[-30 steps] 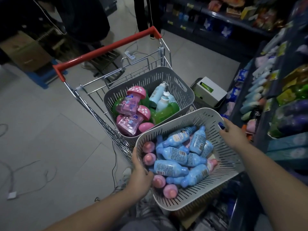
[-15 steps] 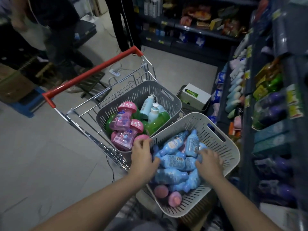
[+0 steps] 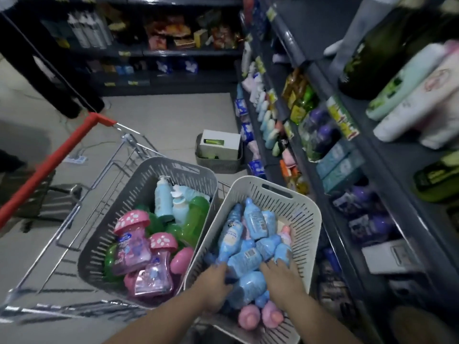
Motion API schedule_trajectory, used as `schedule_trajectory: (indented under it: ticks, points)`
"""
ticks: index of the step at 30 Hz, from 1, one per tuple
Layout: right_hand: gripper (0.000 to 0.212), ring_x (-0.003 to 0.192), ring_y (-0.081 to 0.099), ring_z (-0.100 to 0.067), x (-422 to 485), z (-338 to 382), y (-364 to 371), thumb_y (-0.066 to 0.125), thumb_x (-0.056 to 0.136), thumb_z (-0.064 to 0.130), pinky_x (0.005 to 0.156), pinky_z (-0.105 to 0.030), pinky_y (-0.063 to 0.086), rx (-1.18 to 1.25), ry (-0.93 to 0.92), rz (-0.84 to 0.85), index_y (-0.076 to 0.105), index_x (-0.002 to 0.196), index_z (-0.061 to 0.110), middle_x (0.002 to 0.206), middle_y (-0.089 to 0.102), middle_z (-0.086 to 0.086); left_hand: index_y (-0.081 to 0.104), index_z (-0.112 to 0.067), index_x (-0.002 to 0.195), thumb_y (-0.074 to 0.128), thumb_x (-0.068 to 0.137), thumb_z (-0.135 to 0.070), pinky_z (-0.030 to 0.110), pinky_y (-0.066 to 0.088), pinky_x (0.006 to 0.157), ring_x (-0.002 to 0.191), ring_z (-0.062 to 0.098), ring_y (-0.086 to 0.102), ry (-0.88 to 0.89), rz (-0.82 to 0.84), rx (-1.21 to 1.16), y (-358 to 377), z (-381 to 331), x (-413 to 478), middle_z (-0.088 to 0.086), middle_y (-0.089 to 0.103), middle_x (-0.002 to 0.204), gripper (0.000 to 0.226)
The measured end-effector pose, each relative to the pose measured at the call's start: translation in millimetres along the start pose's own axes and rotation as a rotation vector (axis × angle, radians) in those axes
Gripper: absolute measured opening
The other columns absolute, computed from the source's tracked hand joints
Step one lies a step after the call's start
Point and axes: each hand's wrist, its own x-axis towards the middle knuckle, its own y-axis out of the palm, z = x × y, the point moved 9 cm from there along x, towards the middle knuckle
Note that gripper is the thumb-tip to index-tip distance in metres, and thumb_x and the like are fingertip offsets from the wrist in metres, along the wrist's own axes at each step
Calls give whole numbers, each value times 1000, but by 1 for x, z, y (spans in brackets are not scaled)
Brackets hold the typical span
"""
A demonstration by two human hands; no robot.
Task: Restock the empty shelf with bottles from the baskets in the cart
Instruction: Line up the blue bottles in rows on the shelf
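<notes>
A white slotted basket (image 3: 305,219) sits at the cart's near right, filled with blue bottles (image 3: 253,219) and pink-capped ones (image 3: 249,319). Both hands are down inside it. My left hand (image 3: 214,281) curls its fingers around a blue bottle (image 3: 244,260) lying across the pile. My right hand (image 3: 283,279) rests flat on the bottles beside it, and its grip is unclear. A grey basket (image 3: 173,167) to the left holds pink mushroom-capped bottles (image 3: 133,244), green bottles and pale blue pump bottles.
The wire cart (image 3: 74,219) has a red handle (image 3: 44,167) at the left. Stocked shelves (image 3: 347,125) run along the right, close to the white basket. A small grey bin with a white box (image 3: 219,145) stands on the floor ahead. A person's dark legs (image 3: 57,78) stand at far left.
My hands left the white basket's rim and went down among the blue bottles. The view has tilted up and right, showing more of the shelves.
</notes>
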Motion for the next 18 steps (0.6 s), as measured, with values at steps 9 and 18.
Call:
schedule_trajectory:
  ticks: [9, 18]
  points:
    - [27, 113, 55, -26, -28, 10, -34, 56, 90, 37, 100, -40, 32, 104, 13, 9, 60, 112, 21, 115, 64, -2, 41, -30, 128, 61, 74, -42, 30, 43, 96, 113, 25, 59, 127, 99, 166, 14, -6, -3, 3, 56, 125, 60]
    - [48, 60, 45, -9, -51, 13, -111, 52, 93, 57, 55, -25, 26, 844, 243, -455, 48, 63, 20, 58, 49, 4, 43, -34, 116, 69, 65, -49, 29, 50, 75, 91, 12, 68, 267, -97, -355, -34, -37, -12, -10, 68, 98, 59]
